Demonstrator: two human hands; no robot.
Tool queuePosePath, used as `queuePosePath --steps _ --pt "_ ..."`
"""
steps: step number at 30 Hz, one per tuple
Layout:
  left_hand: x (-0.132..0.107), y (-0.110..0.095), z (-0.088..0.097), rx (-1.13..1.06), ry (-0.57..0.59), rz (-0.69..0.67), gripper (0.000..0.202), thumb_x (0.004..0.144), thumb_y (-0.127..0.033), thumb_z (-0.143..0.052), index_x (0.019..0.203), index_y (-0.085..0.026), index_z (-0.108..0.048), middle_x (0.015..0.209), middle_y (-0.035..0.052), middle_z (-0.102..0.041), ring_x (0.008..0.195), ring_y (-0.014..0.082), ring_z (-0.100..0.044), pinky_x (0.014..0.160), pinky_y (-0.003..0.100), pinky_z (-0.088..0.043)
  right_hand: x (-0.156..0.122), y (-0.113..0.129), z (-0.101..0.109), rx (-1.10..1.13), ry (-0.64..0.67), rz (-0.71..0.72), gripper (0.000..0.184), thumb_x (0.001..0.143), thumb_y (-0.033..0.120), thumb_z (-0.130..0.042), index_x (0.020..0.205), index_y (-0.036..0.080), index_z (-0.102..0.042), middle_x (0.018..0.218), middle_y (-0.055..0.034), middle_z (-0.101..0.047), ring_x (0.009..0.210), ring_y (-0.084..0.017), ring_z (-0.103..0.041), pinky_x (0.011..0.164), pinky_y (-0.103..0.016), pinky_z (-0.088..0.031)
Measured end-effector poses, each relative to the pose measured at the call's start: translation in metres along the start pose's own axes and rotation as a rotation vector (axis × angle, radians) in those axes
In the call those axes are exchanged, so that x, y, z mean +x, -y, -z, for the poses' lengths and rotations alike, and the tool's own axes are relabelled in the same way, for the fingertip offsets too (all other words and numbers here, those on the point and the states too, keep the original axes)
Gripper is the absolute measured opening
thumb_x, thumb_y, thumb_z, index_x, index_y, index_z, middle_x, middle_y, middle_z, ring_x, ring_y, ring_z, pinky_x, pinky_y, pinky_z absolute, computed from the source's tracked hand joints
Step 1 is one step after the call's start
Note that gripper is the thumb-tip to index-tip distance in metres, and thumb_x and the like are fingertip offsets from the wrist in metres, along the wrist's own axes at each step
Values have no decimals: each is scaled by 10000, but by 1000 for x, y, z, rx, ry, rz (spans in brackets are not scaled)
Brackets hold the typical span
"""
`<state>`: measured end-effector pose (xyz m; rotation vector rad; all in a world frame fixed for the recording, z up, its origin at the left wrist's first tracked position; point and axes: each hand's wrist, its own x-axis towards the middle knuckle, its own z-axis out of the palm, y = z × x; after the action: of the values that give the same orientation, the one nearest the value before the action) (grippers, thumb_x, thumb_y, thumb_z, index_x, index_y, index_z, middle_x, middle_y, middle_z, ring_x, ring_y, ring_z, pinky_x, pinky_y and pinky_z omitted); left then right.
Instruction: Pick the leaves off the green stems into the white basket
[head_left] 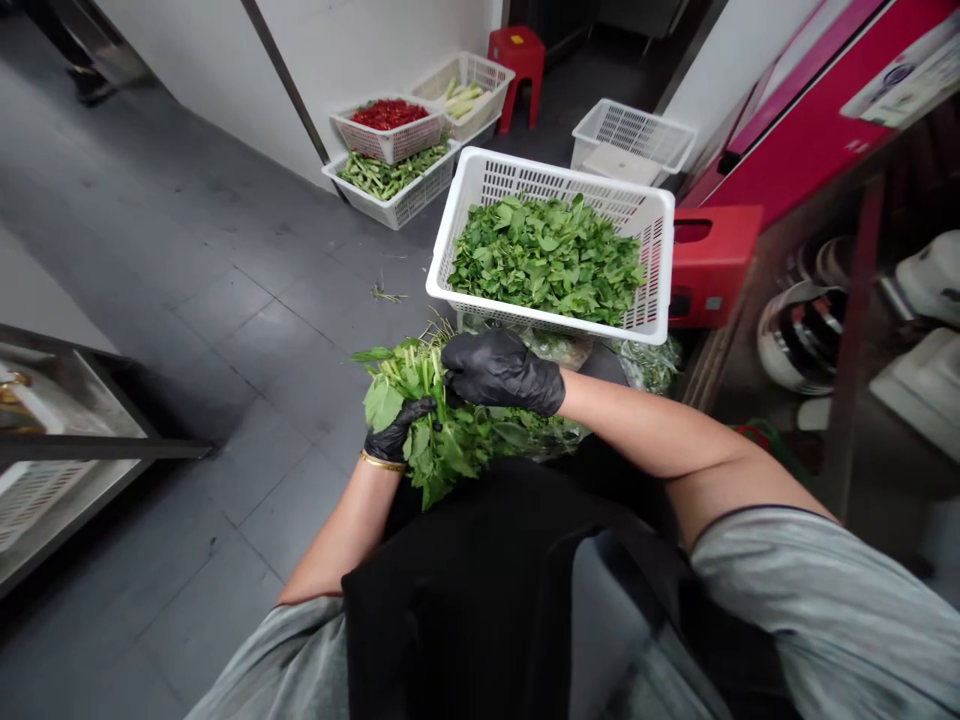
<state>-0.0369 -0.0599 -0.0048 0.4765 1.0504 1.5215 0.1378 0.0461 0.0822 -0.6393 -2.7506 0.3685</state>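
Note:
A bunch of leafy greens (448,452) with pale stems is gripped in my left hand (397,430), which wears a black glove. My right hand (501,372), gloved in black too, is closed at the stem side of the bunch; its fingertips are hidden, so what they pinch cannot be made out. Just beyond the hands a white plastic basket (551,318) holds a heap of picked green leaves (547,255). Clear plastic bags with greens (651,364) lie below the basket's near side.
Farther back are a basket of red chillies (390,115) on a basket of green vegetables (386,178), a basket of pale stalks (463,100), a red stool (517,75) and another white basket (634,140). Loose stems (388,293) lie on the floor. A metal rack (97,450) stands left.

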Motion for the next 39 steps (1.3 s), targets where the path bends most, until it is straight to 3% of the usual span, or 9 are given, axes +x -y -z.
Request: queuePosePath --steps 7,12,15,18,22,24,27,34,39 --pt "-5 13 -9 -1 94 4 505 534 -154 -941 1017 -218 -810 843 47 -792 819 308 -777 640 389 -649 1 1 -19 -27 -35 -122 184 919 268 -599 908 160 -748 898 -103 -738 794 -219 -627 725 -332 -442" --pt "-9 0 -1 0 240 152 398 508 -456 -938 628 -185 -674 596 54 -623 562 213 -625 509 365 -524 2 -84 30 -95 -308 -410 253 1019 272 -542 1092 165 -759 1092 -137 -753 999 -239 -668 910 -366 -502" --pt "-5 -5 9 -76 265 65 568 494 -632 -885 488 -225 -489 496 0 -440 473 150 -501 472 341 -445 -3 -127 57 -204 -360 -656 450 1018 415 -623 1232 32 -721 1267 -290 -699 1239 -339 -623 1089 -496 -428" --pt "2 -4 15 -53 299 -13 671 493 -707 -841 442 -236 -366 456 -11 -343 437 134 -436 453 327 -388 -6 -107 45 102 -283 -703 524 957 527 -699 1138 40 -761 1126 -266 -750 1095 -330 -698 966 -461 -525" --pt "3 1 11 5 312 48 610 524 -730 -806 447 -240 -452 467 7 -409 476 157 -472 504 346 -441 5 -24 -15 1138 78 -499 456 884 589 -741 1038 162 -780 836 -65 -772 680 -174 -696 554 -260 -514" --pt "-2 1 10 1 315 83 577 486 -715 -848 452 -234 -530 489 18 -463 510 182 -521 549 382 -505 15 -1 -39 1370 -44 -518 443 841 600 -770 927 165 -774 750 -22 -745 540 -105 -597 482 -222 -448" --pt "-11 0 15 -20 255 117 516 449 -664 -899 494 -232 -619 632 55 -625 650 253 -639 630 437 -580 27 -8 -49 1446 -325 -569 394 819 555 -796 808 164 -751 718 -19 -746 471 -69 -508 454 -212 -405" --pt "-16 -5 37 -146 151 51 363 522 -499 -882 612 -202 -692 707 80 -691 580 210 -620 667 457 -614 41 -66 -24 1288 -589 -697 322 867 471 -777 831 151 -778 596 -1 -691 451 -77 -495 430 -203 -340" --pt "-12 -23 34 -200 84 -1 254 567 -355 -845 691 -159 -742 966 128 -800 544 135 -596 555 321 -589 34 -54 -16 1262 -414 -642 361 834 486 -802 824 127 -769 608 -17 -703 441 -74 -497 418 -205 -340"
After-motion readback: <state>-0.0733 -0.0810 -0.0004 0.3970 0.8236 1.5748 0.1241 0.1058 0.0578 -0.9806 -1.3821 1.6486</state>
